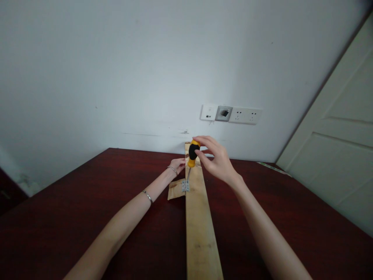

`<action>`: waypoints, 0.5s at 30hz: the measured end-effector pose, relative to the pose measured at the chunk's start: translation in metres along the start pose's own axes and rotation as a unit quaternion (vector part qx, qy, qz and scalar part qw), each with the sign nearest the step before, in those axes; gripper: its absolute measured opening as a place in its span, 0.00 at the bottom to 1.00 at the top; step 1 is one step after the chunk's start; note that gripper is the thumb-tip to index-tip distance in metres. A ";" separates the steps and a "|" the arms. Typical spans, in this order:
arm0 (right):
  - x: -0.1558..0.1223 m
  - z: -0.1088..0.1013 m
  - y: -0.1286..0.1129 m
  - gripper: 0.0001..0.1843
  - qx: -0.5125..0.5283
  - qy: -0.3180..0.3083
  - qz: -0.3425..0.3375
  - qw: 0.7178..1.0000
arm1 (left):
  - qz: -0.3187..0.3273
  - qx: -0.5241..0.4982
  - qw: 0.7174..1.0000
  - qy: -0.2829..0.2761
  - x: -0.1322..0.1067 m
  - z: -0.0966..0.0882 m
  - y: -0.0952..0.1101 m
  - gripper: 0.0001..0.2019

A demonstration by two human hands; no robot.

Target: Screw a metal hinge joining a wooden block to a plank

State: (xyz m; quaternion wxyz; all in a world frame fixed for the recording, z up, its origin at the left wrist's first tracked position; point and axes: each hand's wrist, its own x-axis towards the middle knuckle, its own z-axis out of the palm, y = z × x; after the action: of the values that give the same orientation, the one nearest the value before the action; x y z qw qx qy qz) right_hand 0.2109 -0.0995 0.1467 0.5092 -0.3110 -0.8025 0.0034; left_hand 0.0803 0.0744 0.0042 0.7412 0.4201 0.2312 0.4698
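Observation:
My right hand (217,159) is closed with its fingertips around the yellow and black handle of a screwdriver (193,151). The screwdriver stands nearly upright, and its metal shaft runs down to a small silver hinge (185,186). One leaf of the hinge lies on a long wooden plank (199,225), the other on a short wood piece (175,189) at the plank's left side. Against the plank's left edge, beyond the hinge, my left hand (178,165) grips the plank, its fingertips partly hidden. The screw under the tip is too small to make out.
The plank lies lengthwise on a dark red table (140,241), its far end near the white wall (145,77). Wall sockets (244,115) sit above the table's back edge. A pale panelled door (344,128) stands at the right, with a thin strip (274,168) on the table near it.

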 end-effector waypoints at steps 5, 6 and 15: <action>0.000 0.003 0.006 0.15 0.017 0.032 0.021 0.999 | -0.001 0.007 1.000 -0.016 -0.004 0.002 0.002 0.09; 0.000 0.004 0.006 0.14 0.022 0.039 0.029 0.999 | -0.001 0.008 1.000 -0.019 -0.005 0.003 0.002 0.10; 0.002 0.006 0.001 0.15 0.028 0.008 0.003 1.000 | -0.007 -0.014 1.000 -0.010 -0.007 0.009 0.001 0.09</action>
State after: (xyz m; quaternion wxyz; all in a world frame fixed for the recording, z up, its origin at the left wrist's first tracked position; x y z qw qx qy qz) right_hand 0.2058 -0.0960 0.1449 0.5237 -0.2995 -0.7971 0.0249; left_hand 0.0829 0.0644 0.0097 0.7528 0.4126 0.2195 0.4635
